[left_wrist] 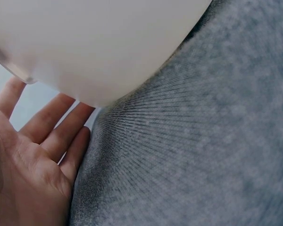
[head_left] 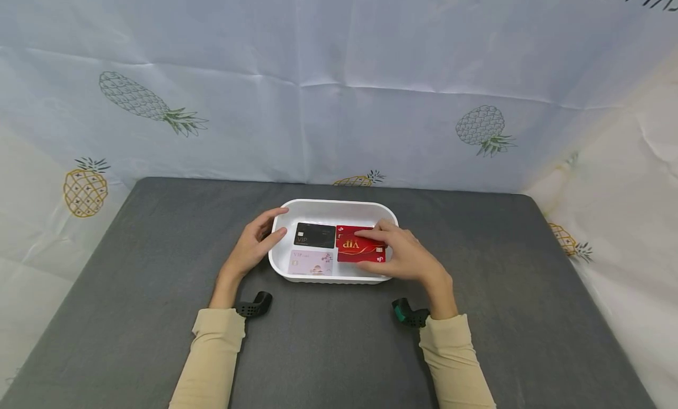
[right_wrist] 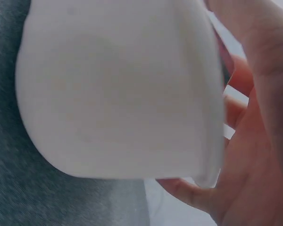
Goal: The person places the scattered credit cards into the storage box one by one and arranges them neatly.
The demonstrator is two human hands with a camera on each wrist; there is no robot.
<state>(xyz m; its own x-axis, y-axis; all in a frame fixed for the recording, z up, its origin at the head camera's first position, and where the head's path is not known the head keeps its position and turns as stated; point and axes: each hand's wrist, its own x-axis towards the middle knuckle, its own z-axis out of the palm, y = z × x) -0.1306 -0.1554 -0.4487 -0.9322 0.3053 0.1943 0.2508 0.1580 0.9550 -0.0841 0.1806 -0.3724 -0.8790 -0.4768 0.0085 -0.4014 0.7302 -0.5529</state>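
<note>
A white plastic tray [head_left: 339, 278] holds several cards. My left hand [head_left: 251, 244] grips its left end, thumb and forefinger over the rim; the left wrist view shows the other fingers [left_wrist: 61, 127] spread along the outside wall. Inside the tray, my right hand [head_left: 405, 253] holds a red VIP card [head_left: 360, 251] by its long edges, between thumb and fingers. That card overlaps another red card [head_left: 341, 229], mostly hidden under it and the hand. To their left lie a black VIP card [head_left: 315, 235] and, nearer me, a pale pink card [head_left: 311, 263].
The tray stands on a grey cloth-covered table [head_left: 328, 350], toward its back edge. Behind and at the sides hangs a pale curtain [head_left: 318, 132] printed with pineapples. Each wrist wears a black strap-on device, one on the left [head_left: 255, 305] and one on the right [head_left: 410, 313].
</note>
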